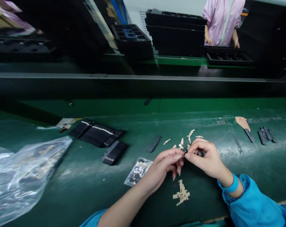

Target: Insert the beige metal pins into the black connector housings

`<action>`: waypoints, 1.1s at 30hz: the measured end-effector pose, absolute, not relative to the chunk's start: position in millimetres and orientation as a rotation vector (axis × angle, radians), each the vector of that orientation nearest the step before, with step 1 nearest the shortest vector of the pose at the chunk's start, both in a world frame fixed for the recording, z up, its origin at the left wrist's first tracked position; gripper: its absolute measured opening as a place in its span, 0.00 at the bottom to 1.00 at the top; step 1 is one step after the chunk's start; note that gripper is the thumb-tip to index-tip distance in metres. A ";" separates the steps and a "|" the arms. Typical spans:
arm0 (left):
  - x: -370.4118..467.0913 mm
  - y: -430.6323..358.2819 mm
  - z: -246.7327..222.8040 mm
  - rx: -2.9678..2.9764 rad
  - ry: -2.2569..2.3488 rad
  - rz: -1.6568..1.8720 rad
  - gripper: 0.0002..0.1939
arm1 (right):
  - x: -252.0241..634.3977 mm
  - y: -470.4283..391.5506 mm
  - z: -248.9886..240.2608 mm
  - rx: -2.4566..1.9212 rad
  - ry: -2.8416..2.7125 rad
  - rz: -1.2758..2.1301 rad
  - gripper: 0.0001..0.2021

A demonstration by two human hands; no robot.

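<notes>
Left hand: the left hand (165, 165) is pinched narrow, thumb and fingertips closed on a tiny dark piece (185, 153) that sits between both hands; the piece is too small to make out.
Right hand: the right hand (204, 157) meets the left fingertip to fingertip, its thumb and forefinger nipped on the same tiny dark piece, just above the counter (86, 183).
Below the hands: a small heap of tan paper strips (182, 194) lies on the counter, nearer the body than both hands.
Left of the left hand: a small clear bag (138, 171) holding dark bits lies just beside the wrist.
Beyond the fingers: scattered tan scraps (189, 136) lie near the fingertips, on the far side.
Further left: a narrow black strip (154, 143), then a ribbed black stack (114, 153) and flat black sheets (95, 134), lie well apart from the left hand.
Far left: a large crumpled plastic bag (22, 176) lies at the counter's edge.
Far right of the right hand: several small black parts (266, 135) and a tan scrap (242, 122) lie well apart.
Far side: stacked black trays (176, 31) stand beyond the belt, and a person in a pink coat (222, 20) stands behind another tray (228, 58).
</notes>
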State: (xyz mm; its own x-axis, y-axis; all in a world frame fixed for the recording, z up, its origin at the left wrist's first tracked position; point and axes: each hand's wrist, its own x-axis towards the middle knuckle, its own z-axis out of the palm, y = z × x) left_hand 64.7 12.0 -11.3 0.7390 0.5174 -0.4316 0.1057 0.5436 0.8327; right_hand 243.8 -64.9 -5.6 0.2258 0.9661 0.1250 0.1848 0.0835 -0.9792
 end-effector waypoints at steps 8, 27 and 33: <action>62.7 12.7 -4.2 1.322 0.772 0.485 0.07 | 240.3 -65.2 -9.3 -1.362 -1.172 0.937 0.05; 62.0 15.4 -5.3 1.340 0.821 0.421 0.13 | 238.7 -66.1 -11.8 -1.409 -1.067 0.949 0.05; 58.1 19.0 -9.6 1.255 0.796 0.382 0.19 | 234.0 -66.8 -16.9 -1.311 -0.959 1.185 0.06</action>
State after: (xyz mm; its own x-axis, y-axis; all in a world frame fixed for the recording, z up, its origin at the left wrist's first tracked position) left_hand 58.1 19.0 -9.6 0.6811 0.6577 -0.3219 0.1598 0.2955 0.9419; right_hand 234.0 -66.8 -16.9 0.1804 0.9767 -0.1165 -0.0898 -0.1016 -0.9908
